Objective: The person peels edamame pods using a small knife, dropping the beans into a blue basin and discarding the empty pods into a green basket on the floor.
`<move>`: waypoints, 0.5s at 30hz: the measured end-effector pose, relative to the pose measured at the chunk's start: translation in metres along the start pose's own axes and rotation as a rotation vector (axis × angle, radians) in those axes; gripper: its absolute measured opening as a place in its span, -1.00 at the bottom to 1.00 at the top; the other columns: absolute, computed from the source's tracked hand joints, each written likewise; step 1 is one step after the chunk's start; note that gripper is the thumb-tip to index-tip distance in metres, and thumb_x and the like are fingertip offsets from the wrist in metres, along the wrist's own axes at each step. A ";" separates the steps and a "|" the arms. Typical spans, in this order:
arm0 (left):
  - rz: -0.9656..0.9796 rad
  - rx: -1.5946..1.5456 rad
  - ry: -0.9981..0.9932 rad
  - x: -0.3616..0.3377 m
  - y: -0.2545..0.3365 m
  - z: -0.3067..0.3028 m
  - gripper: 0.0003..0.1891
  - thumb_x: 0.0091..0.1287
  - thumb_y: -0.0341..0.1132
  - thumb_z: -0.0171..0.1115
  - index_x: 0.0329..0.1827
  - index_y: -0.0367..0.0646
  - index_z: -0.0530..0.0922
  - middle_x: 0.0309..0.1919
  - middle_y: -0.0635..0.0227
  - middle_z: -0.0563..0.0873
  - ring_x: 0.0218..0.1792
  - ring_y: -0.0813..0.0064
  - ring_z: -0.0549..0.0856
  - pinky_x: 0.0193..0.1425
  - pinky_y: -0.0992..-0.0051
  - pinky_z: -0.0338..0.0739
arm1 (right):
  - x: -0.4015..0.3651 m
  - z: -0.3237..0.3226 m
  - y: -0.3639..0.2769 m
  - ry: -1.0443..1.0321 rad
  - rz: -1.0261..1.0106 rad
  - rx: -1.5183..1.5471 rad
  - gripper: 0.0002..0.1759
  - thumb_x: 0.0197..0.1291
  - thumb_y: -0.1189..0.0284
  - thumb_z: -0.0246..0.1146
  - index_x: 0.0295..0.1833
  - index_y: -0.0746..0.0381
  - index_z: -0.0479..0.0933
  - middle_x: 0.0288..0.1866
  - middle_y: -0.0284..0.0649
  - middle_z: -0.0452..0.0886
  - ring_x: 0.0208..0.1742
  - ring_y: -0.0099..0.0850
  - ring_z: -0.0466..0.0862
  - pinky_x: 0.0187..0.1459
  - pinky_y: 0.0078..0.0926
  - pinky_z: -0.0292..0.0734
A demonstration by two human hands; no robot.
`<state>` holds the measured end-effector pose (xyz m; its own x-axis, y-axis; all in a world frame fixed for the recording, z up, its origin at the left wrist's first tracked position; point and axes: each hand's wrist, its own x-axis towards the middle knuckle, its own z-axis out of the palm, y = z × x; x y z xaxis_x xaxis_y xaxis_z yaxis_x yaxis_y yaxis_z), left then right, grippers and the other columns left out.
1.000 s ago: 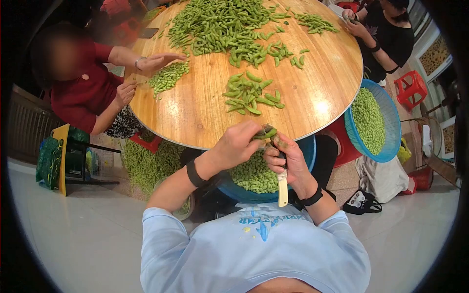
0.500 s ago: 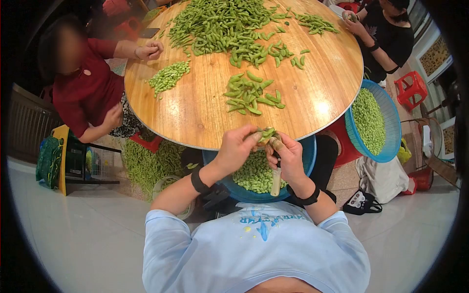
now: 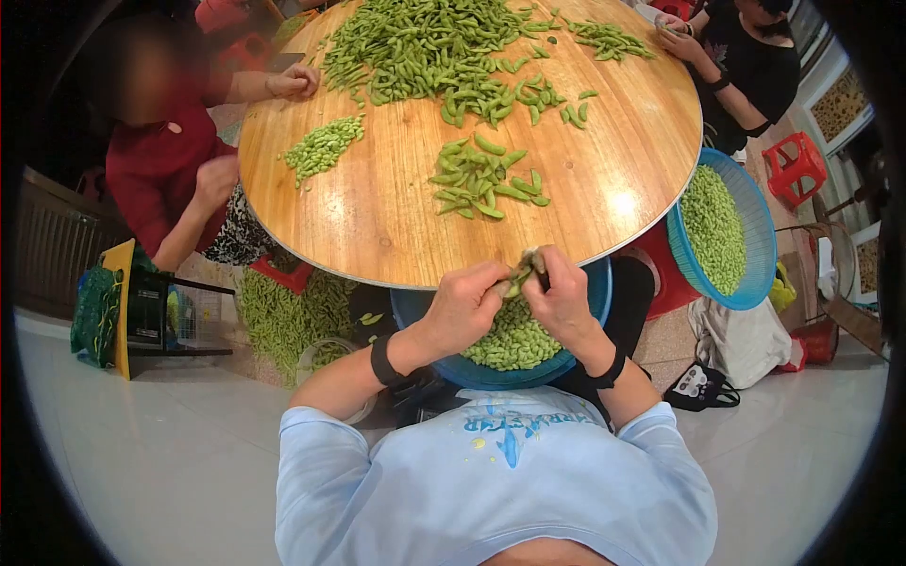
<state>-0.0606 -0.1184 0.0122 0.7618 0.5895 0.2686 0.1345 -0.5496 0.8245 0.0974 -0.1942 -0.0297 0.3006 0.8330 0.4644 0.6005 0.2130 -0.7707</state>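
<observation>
An edamame pod (image 3: 515,286) is pinched between my two hands at the table's near edge. My left hand (image 3: 460,309) is closed on the pod's left end. My right hand (image 3: 561,300) is closed at its other side, and the pale-handled tool seen earlier in it is hidden now. Directly below is a blue basin (image 3: 603,294) holding shelled green beans (image 3: 514,341). A small group of whole pods (image 3: 486,179) lies on the round wooden table (image 3: 368,217) ahead of my hands.
A large heap of pods (image 3: 425,47) covers the table's far side. Shelled beans (image 3: 324,149) lie at left, beside a person in red (image 3: 156,189). Another person in black (image 3: 750,71) sits far right, above a blue basket (image 3: 758,226) and red stool (image 3: 794,170). Empty-looking pods (image 3: 293,325) litter the floor.
My hands have drawn closer together, and my right hand has turned, so the tool's pale handle no longer shows. The person at left has raised their lower hand.
</observation>
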 end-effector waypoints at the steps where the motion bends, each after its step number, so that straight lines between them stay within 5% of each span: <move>1: -0.016 -0.013 -0.021 -0.002 0.001 0.000 -0.86 0.21 -0.56 0.15 -0.18 -0.34 0.56 -0.47 0.11 0.58 -0.47 0.29 0.62 -0.36 0.44 0.49 | -0.002 -0.002 0.004 -0.001 0.003 0.002 -0.75 -0.04 0.69 0.20 -0.17 0.36 0.44 -0.36 0.00 0.49 -0.40 -0.08 0.58 -0.40 -0.28 0.46; 4: -0.084 0.003 0.074 -0.007 -0.004 0.001 -0.90 0.23 -0.55 0.16 -0.22 -0.35 0.56 -0.46 0.12 0.61 -0.47 0.35 0.62 -0.36 0.46 0.49 | -0.003 -0.008 0.005 -0.075 0.153 0.045 -0.75 -0.06 0.69 0.22 -0.18 0.37 0.44 -0.37 -0.03 0.47 -0.42 -0.11 0.56 -0.41 -0.31 0.45; 7: -0.091 0.062 0.147 -0.008 -0.014 -0.001 -0.89 0.25 -0.53 0.18 -0.19 -0.36 0.54 -0.43 0.11 0.64 -0.44 0.41 0.65 -0.34 0.50 0.51 | -0.001 -0.015 -0.016 0.043 -0.019 -0.027 -0.74 -0.04 0.65 0.31 -0.17 0.38 0.47 -0.38 -0.07 0.46 -0.47 -0.19 0.50 -0.43 -0.40 0.43; 10: -0.135 -0.001 0.164 -0.008 -0.004 0.002 -0.85 0.28 -0.54 0.19 -0.12 -0.36 0.51 -0.42 0.17 0.65 -0.39 0.54 0.66 -0.32 0.55 0.53 | -0.006 -0.006 -0.027 -0.081 -0.018 0.118 -0.72 -0.02 0.62 0.34 -0.15 0.38 0.49 -0.37 -0.08 0.46 -0.47 -0.24 0.51 -0.43 -0.42 0.42; 13: -0.165 -0.158 0.172 -0.011 -0.012 0.010 -0.81 0.26 -0.53 0.21 -0.08 -0.33 0.49 -0.36 0.02 0.68 -0.39 0.33 0.72 -0.32 0.44 0.58 | -0.008 0.002 -0.016 -0.084 -0.009 0.125 -0.72 0.03 0.59 0.35 -0.11 0.38 0.50 -0.42 -0.16 0.48 -0.49 -0.35 0.51 -0.45 -0.47 0.40; 15: -0.141 -0.192 0.183 -0.011 -0.012 0.011 -0.82 0.26 -0.54 0.21 -0.09 -0.34 0.49 -0.37 0.06 0.68 -0.39 0.39 0.71 -0.32 0.48 0.57 | -0.010 0.003 -0.016 -0.076 0.039 0.161 -0.74 0.06 0.58 0.34 -0.12 0.37 0.50 -0.45 -0.22 0.49 -0.52 -0.43 0.49 -0.48 -0.51 0.39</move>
<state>-0.0638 -0.1245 -0.0059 0.6149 0.7587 0.2154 0.0957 -0.3429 0.9345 0.0828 -0.2046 -0.0234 0.2607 0.8774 0.4027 0.4613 0.2532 -0.8503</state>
